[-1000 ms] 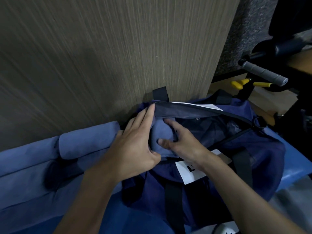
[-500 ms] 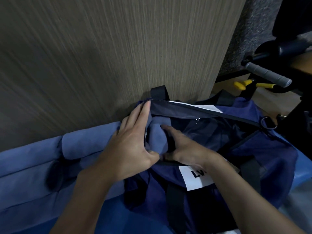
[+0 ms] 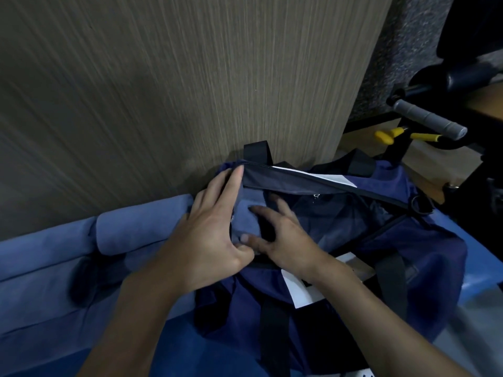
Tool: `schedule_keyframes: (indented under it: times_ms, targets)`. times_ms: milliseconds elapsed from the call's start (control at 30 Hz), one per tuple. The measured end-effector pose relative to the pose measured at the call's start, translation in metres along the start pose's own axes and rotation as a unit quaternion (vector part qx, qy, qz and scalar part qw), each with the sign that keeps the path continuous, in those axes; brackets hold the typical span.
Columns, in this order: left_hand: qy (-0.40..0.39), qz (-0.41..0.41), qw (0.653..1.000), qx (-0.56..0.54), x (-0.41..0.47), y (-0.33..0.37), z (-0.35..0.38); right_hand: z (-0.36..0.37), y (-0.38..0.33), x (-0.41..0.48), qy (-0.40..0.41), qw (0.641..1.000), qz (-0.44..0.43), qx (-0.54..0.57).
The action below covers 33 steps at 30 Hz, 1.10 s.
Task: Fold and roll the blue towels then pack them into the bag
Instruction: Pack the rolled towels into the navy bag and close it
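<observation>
Towel roll [image 3: 246, 217] sits at one end of the bag [image 3: 413, 240], just inside its open mouth, with its far end tucked under the far zipper rim [image 3: 299, 179]. We judge that the roll's long axis runs across the bag from the near rim to the far one, not along the bag's length.

Our left hand [image 3: 215, 235] lies against the towel roll on the side away from the bag's middle. Its fingers are nearly straight, the index tip touches the far rim, and the thumb bends in at the roll's near end. Our right hand [image 3: 285, 240] reaches into the mouth from the bag's middle, fingers spread and loosely laid on the roll, thumb at its near end. Neither hand closes round the roll; both press it between them.

The roll therefore lies between our two hands, touching each, and the bag's hollow lies below and toward our right hand. We judge the coming move to be a push down and inward, with the right hand making room.

Two more rolled towels [image 3: 141, 227] wait outside the bag, beyond the end by our left hand, along the wood panel [image 3: 190, 91] behind it.
</observation>
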<state>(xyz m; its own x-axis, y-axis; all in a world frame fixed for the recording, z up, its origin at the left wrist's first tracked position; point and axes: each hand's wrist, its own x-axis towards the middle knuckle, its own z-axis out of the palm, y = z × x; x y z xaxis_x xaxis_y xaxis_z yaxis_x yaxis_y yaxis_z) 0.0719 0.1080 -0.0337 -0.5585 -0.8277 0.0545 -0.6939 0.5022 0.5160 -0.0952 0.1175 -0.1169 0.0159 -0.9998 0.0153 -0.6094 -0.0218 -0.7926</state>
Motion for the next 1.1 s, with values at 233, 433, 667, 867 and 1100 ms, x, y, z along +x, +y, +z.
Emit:
schedule_keyframes:
  times_ms: [233,433,667,867,1100]
  targets:
    - [-0.02,-0.005,1.0,0.009,-0.003,0.0,-0.002,0.002,0.007,-0.003,-0.048,0.998,-0.002,-0.035]
    - [-0.002,0.001,1.0,-0.012,-0.008,-0.015,0.0,-0.006,-0.003,-0.007,-0.022,0.998,-0.009,-0.055]
    - [0.016,0.013,1.0,-0.001,-0.023,-0.015,-0.002,-0.018,-0.043,-0.029,0.119,0.986,-0.111,-0.036]
    - [0.126,0.015,0.991,-0.051,-0.06,-0.038,-0.021,-0.005,-0.082,-0.041,0.138,0.971,-0.195,-0.01]
    - [0.214,-0.121,0.966,0.084,-0.119,-0.108,-0.069,0.067,-0.146,-0.048,0.055,0.972,-0.225,0.041]
